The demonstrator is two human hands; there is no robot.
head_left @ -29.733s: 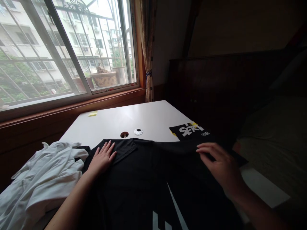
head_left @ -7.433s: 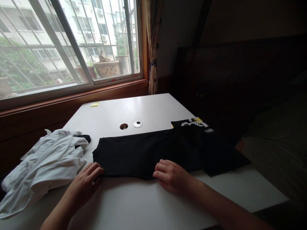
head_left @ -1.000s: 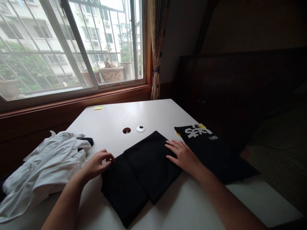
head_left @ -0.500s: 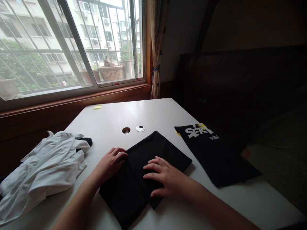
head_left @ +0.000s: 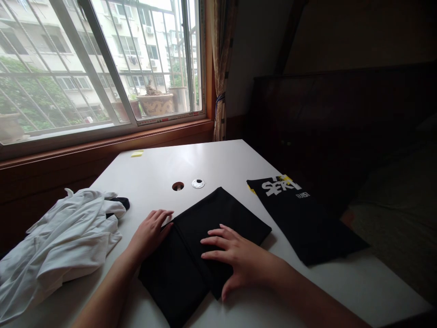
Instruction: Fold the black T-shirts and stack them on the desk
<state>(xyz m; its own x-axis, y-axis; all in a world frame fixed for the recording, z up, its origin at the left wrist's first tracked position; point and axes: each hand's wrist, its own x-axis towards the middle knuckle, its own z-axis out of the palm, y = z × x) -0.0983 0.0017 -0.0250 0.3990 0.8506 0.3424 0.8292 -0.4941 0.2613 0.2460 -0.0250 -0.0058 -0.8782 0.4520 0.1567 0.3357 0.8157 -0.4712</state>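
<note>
A black garment (head_left: pixel 225 209), folded into a flat shape, lies at the middle of the table; its exact kind does not show. My left hand (head_left: pixel 152 231) rests at its upper left edge, fingers stretched out and a little bent. Spread fingers of my right hand (head_left: pixel 235 255) lie over the right part of the cloth, with the thumb near its lower edge. Neither hand grips the fabric. To the right is a second black garment (head_left: pixel 310 228), folded, with white lettering and yellow patches at its far end.
Crumpled white clothing (head_left: pixel 75 241) is heaped on the left of the white table (head_left: pixel 205 155), with something black beneath it. Beyond the cloth are an uncovered round hole (head_left: pixel 178 186) and a silver grommet (head_left: pixel 198 183). A yellow sticky note (head_left: pixel 137 154) lies near the window.
My left hand has shifted slightly left along the garment's edge. The thumb of my right hand has moved down and out toward the lower edge. The garment looks nearly unmoved.
</note>
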